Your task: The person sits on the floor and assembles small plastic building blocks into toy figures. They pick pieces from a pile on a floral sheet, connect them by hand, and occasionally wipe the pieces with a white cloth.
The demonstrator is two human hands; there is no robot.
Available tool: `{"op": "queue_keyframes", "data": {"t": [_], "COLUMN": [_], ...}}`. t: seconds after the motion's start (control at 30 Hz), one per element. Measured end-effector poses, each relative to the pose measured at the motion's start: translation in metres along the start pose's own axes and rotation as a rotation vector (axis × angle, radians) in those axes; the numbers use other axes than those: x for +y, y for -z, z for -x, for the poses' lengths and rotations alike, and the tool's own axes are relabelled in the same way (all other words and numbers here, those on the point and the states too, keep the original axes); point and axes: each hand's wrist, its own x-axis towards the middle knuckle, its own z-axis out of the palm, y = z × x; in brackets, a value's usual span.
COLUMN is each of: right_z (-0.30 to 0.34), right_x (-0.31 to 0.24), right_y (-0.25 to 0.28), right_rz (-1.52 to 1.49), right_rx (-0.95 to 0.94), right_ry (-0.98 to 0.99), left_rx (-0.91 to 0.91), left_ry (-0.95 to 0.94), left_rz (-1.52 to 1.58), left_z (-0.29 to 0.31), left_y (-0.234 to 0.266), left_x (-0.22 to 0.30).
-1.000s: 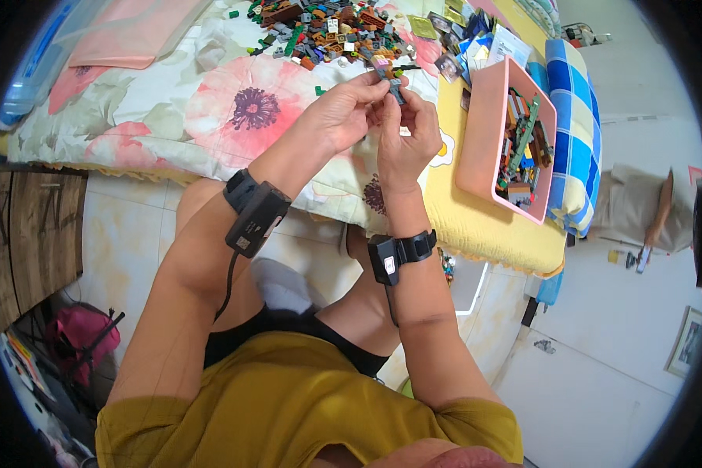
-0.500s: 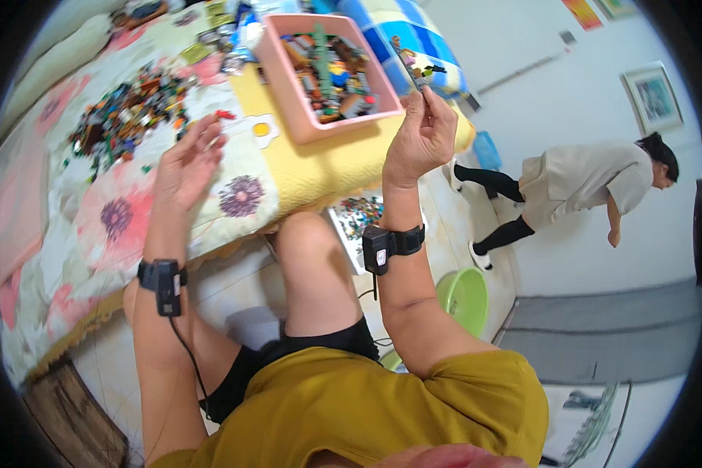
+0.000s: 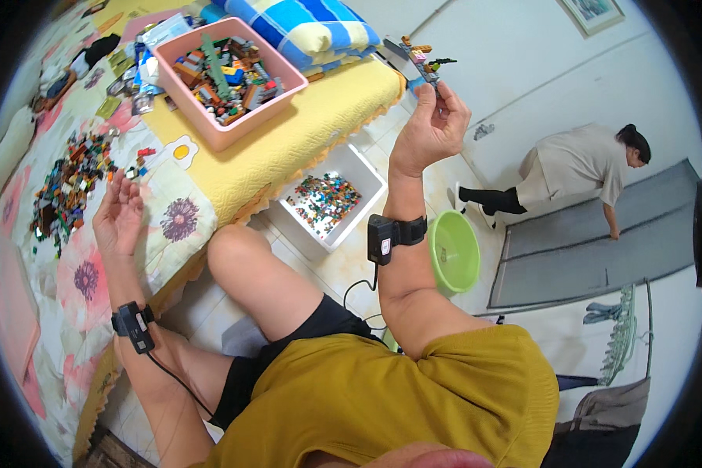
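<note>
My right hand (image 3: 431, 129) is raised past the bed's edge, its fingertips pinching a small toy-brick assembly (image 3: 423, 61). Grey, pink, yellow and dark pieces stick out above the grip. Lower and to the left, my left hand (image 3: 119, 217) is open with bent fingers, palm partly up, over the floral bedding. Its fingertips are nearest to a loose pile of mixed toy bricks (image 3: 72, 183). Beside them lie a few separate pieces, including a red brick (image 3: 146, 152). Nothing shows in that hand.
A pink bin (image 3: 220, 138) full of bricks stands on the yellow bed cover. Below the bed edge, a white tub (image 3: 370, 187) holds small bricks. A green basin (image 3: 473, 257) sits on the floor. At the right, a person (image 3: 577, 168) bends toward a grey panel (image 3: 554, 269).
The view has swung right, showing more of the white tub. My right hand, still pinching the brick assembly, is farther from the pink bin. The other person's hand has reached the grey panel.
</note>
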Motion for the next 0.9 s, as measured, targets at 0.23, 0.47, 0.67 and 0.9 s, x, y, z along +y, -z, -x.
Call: {"op": "queue_keyframes", "data": {"t": [0.23, 0.47, 0.67, 0.9], "right_z": [-0.041, -0.070, -0.077, -0.087], "right_x": [0.024, 0.017, -0.003, -0.017], "right_y": [0.070, 0.154, 0.192, 0.213], "right_rz": [0.112, 0.314, 0.346, 0.342], "right_rx": [0.076, 0.148, 0.175, 0.248], "right_ry": [0.063, 0.090, 0.085, -0.007], "left_rx": [-0.047, -0.145, -0.112, -0.113], "left_ry": [0.035, 0.088, 0.113, 0.125], "left_rz": [0.015, 0.051, 0.080, 0.096], "left_z": [-0.002, -0.007, -0.012, -0.007], "left_y": [0.008, 0.015, 0.017, 0.018], "left_x": [0.006, 0.009, 0.005, 0.008]}}
